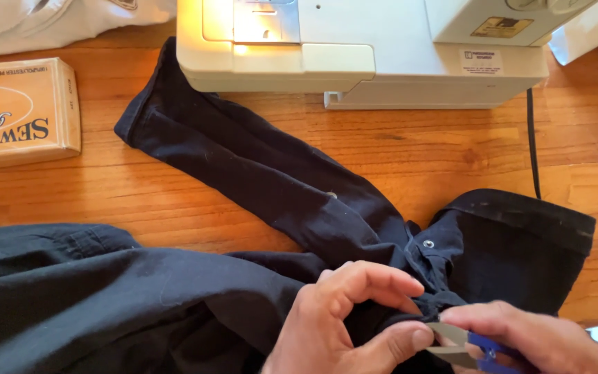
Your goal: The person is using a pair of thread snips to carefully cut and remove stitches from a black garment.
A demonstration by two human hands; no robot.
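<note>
Our black garment (195, 277) sprawled across the wooden surface (417, 149), a sewing machine (361, 48) beyond our hands. Our left hand (340, 322) pinched a fold of it, while our right hand (534, 339) gripped small blue-handled snips (461, 345) touching that fold.

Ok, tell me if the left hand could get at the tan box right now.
Probably yes. The left hand only pinches the black garment, and bare wooden table lies between it and the tan box.
</note>
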